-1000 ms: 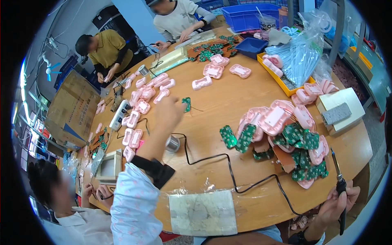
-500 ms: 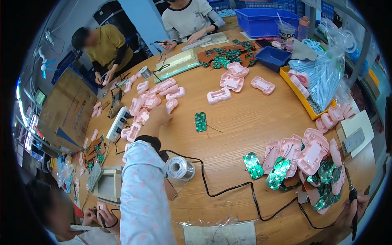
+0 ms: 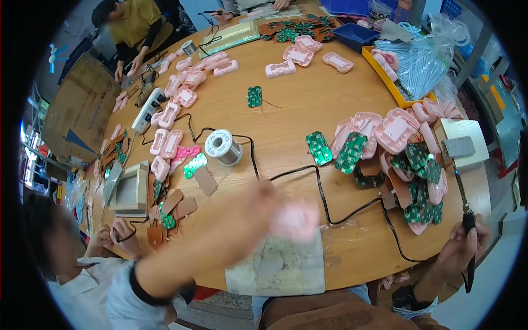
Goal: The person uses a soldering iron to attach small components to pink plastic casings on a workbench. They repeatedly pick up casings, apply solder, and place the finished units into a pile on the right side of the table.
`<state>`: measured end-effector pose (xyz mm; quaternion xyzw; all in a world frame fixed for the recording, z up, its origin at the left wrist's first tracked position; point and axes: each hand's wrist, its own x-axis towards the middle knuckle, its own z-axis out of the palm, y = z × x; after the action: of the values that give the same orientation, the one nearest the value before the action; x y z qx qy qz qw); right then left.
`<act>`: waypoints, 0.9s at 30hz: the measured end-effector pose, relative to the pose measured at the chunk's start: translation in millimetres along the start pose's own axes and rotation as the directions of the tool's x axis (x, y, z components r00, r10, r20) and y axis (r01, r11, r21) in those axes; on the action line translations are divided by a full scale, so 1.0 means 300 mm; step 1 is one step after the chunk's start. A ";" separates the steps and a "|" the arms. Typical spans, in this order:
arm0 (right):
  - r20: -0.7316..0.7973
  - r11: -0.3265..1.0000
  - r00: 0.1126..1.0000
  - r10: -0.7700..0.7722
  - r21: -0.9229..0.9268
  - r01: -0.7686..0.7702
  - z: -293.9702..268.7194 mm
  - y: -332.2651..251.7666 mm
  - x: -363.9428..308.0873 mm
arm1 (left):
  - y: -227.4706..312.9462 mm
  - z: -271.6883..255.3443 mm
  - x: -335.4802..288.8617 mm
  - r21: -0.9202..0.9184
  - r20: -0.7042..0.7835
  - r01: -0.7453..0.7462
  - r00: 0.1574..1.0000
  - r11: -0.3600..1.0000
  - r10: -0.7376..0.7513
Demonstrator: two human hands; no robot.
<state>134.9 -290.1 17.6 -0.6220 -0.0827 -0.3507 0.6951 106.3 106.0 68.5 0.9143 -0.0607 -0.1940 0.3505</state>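
My left hand (image 3: 250,212), smeared by motion, grips a pink plastic shell (image 3: 295,221) above the worn pale mat (image 3: 275,270) at the near edge. On the right, my right hand (image 3: 467,240) holds a soldering iron (image 3: 467,212) upright, its tip beside a grey sponge (image 3: 459,147) on a whitish block. A pile of green circuit boards (image 3: 351,151) and pink shells (image 3: 396,130) with thin wires lies left of the iron. One green board (image 3: 254,97) with a reddish wire rests alone mid-table. A solder wire spool (image 3: 224,147) stands near my left forearm.
The iron's black cable (image 3: 324,206) snakes across the table. Several pink shells (image 3: 187,80) lie far left by a white power strip (image 3: 148,109). A yellow tray (image 3: 391,82) with bagged pale-blue sticks stands far right. Co-workers sit at left and beyond; a cardboard box (image 3: 82,107) stands left.
My left hand has come back from the far-left shell pile toward the mat with a pink shell. The view has tipped downward. My right hand still holds the soldering iron.
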 end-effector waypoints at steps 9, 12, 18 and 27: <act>0.082 0.998 0.997 0.008 0.056 -0.012 0.015 -0.047 -0.072 | 0.028 0.322 -0.185 0.401 -0.325 -0.098 0.914 0.911 0.242; 0.113 0.998 0.993 0.036 0.055 -0.042 0.031 -0.060 -0.087 | 0.078 0.466 -0.221 0.161 -0.562 0.127 0.827 0.979 -0.015; 0.308 0.994 0.947 0.092 0.020 -0.103 0.081 -0.093 -0.180 | 0.059 0.529 -0.157 0.260 -0.500 0.055 0.862 0.964 0.086; 0.447 0.979 0.881 0.153 0.051 -0.195 0.116 -0.083 -0.256 | -0.051 0.352 -0.104 0.236 -0.541 -0.001 0.831 0.972 0.132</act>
<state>74.4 -228.0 2.7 -0.6566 -0.1982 -0.1326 0.7155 35.4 60.1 -3.6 0.9622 -0.0105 0.0990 0.2534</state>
